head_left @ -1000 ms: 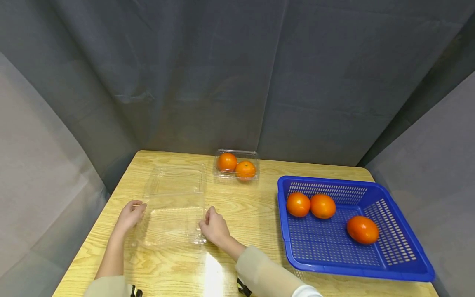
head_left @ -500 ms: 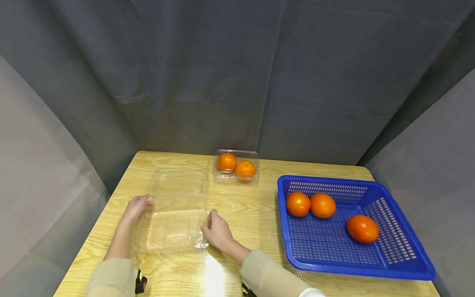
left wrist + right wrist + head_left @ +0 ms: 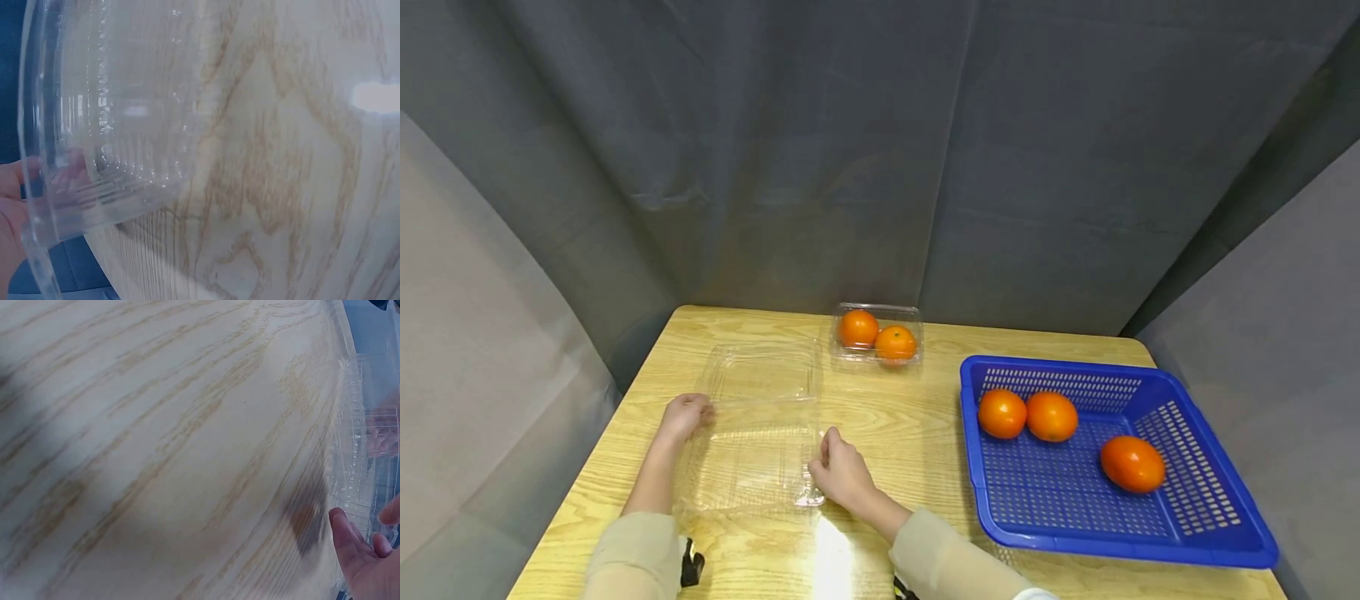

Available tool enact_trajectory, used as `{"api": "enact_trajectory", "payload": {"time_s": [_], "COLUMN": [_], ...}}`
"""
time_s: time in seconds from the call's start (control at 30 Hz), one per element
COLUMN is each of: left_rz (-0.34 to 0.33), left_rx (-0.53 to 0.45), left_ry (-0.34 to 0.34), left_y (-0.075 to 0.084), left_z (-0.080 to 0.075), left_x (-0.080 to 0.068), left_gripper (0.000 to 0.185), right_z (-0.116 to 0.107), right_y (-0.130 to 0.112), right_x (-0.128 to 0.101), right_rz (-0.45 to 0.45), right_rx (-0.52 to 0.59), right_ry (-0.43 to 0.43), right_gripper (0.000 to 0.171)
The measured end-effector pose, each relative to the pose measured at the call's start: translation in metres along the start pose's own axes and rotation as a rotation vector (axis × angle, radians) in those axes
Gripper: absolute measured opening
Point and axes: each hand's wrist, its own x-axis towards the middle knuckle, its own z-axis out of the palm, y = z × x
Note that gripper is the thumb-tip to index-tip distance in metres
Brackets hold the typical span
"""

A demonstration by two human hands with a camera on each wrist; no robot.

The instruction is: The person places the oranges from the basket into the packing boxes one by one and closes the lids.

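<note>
An unfolded clear plastic clamshell container (image 3: 752, 467) lies on the left half of the table in the head view, its lid half (image 3: 765, 371) on the far side. My left hand (image 3: 685, 417) grips its left edge near the fold. In the left wrist view, fingertips (image 3: 72, 169) show through the clear wall (image 3: 134, 144). At the near right side, my right hand (image 3: 842, 473) pinches the container's edge with curled fingers. The right wrist view has this hand (image 3: 369, 562) at the ribbed plastic side (image 3: 350, 450).
A smaller clear box (image 3: 880, 310) with two orange fruits (image 3: 858, 329) stands at the table's back edge. To the right sits a blue perforated basket (image 3: 1120, 554) holding three orange fruits (image 3: 1133, 464). Grey curtains (image 3: 820, 167) hang behind the table (image 3: 895, 425).
The container has shifted slightly right and nearer to me. My left hand has moved right and farther along its edge; the right hand has moved slightly right. Basket and fruits stay put.
</note>
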Motion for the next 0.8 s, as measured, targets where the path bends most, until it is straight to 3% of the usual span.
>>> {"api": "enact_trajectory", "payload": {"time_s": [0.33, 0.53, 0.8], "left_rz": [0.025, 0.022, 0.051], "left_rx": [-0.014, -0.076, -0.083], "left_ry": [0.008, 0.049, 0.102], "left_y": [-0.0023, -0.0025, -0.0031], "left_z": [0.0002, 0.0018, 0.0032], "left_x": [-0.003, -0.0022, -0.0021], "left_gripper": [0.052, 0.05, 0.053], "right_z": [-0.0001, 0.0012, 0.0014], "right_y": [0.0012, 0.0029, 0.0041], "right_x": [-0.0004, -0.0008, -0.0013], "right_rz": [-0.008, -0.008, -0.014], "right_rx": [0.014, 0.011, 0.02], "right_ry": [0.003, 0.012, 0.02], "right_gripper": [0.013, 0.013, 0.011]}}
